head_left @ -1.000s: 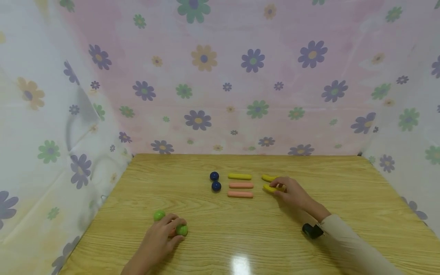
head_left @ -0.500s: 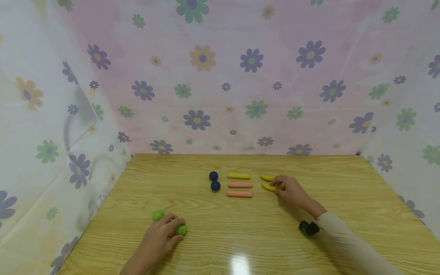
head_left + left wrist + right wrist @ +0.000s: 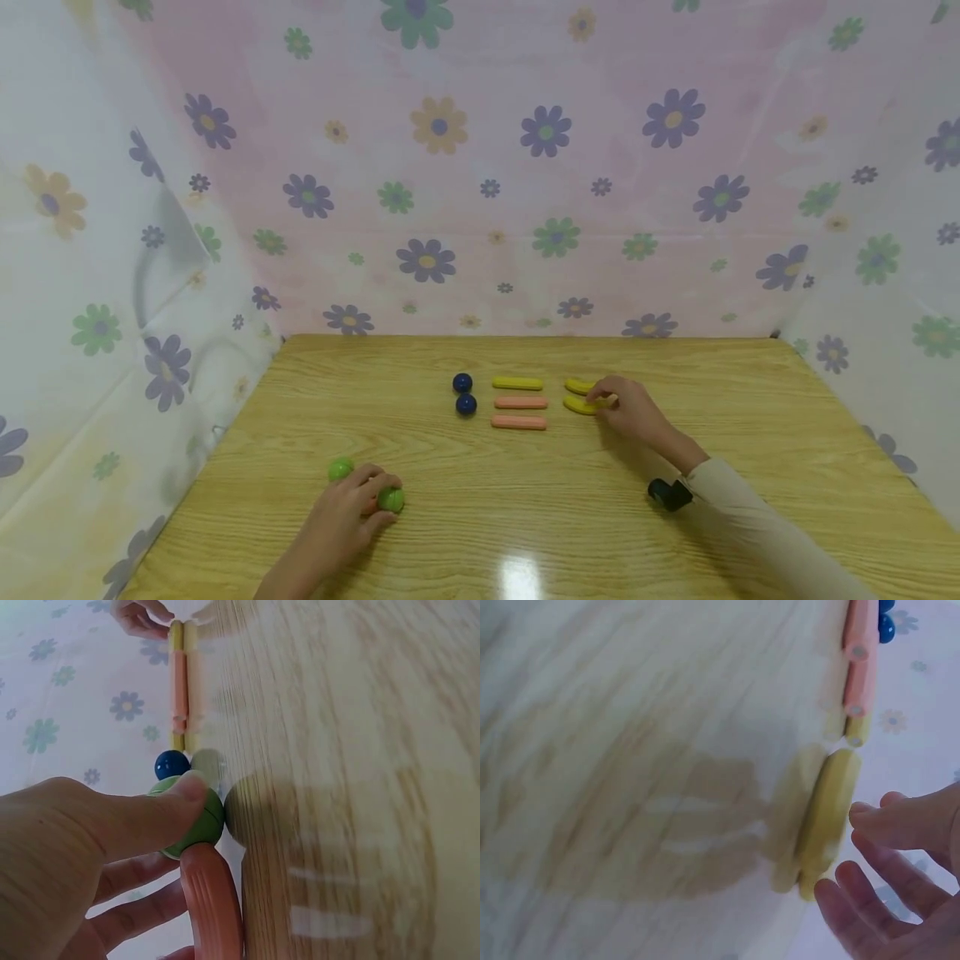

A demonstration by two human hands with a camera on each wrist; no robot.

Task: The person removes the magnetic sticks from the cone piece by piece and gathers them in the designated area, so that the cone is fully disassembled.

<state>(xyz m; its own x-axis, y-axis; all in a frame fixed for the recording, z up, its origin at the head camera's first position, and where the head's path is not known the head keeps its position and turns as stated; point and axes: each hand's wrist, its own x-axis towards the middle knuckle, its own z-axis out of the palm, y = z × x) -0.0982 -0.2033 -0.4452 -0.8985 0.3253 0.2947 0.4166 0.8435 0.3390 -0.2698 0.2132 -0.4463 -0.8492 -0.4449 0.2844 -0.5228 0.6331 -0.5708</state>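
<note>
In the left wrist view, my left hand (image 3: 335, 523) pinches a grooved green ball (image 3: 202, 825) between its thumb and fingers. A ridged orange piece (image 3: 211, 900) lies against that ball, mostly hidden under the hand in the head view. Beyond the knuckles is a second green ball (image 3: 341, 469). My right hand (image 3: 633, 411) is beside the nearer of two yellow banana-shaped pieces (image 3: 579, 406). In the right wrist view its loosely bent fingers stand slightly apart from the banana-shaped piece (image 3: 832, 806). The farther banana-shaped piece (image 3: 577, 386) lies just behind.
Two dark blue balls (image 3: 466, 405) sit left of a stack of a yellow stick (image 3: 517, 383) and two salmon-pink sticks (image 3: 519, 422). A black device (image 3: 669, 495) is at the right wrist. Flowered cloth (image 3: 480, 167) surrounds the wooden table (image 3: 480, 508).
The nearer banana-shaped piece has shifted slightly left, and the right fingers have come off its middle toward its right end. The left hand keeps its hold on the green ball.
</note>
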